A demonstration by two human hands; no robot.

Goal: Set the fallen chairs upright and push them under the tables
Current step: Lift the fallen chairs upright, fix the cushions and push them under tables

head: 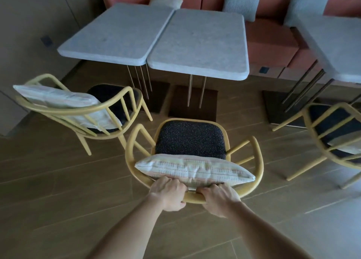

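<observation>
Both hands are curling round the top rail of the chair (190,137) back, the left hand (169,193) and the right hand (218,199) sitting side by side near the middle of the rail, fingers wrapping over it and thumbs tucking beneath. That chair is standing upright on the floor (78,190) directly ahead of the person, its seat pointing away from them toward the nearer bench (199,44), with a striped cushion (195,171) leaning against the back just above the knuckles. The front edge of the seat is stopping short of the bench edge, with open floor and the dark base plate (192,102) showing between them. The line from rail to seat front is running nearly straight at the bench legs, so I am judging that a level shove from both arms together is what the tucking-in is calling for, neither hand being clearly nearer. A second chair (106,92) is standing angled off to the left, and a third chair (330,122) is sitting to the right by another bench (336,44), both looking upright.
</observation>
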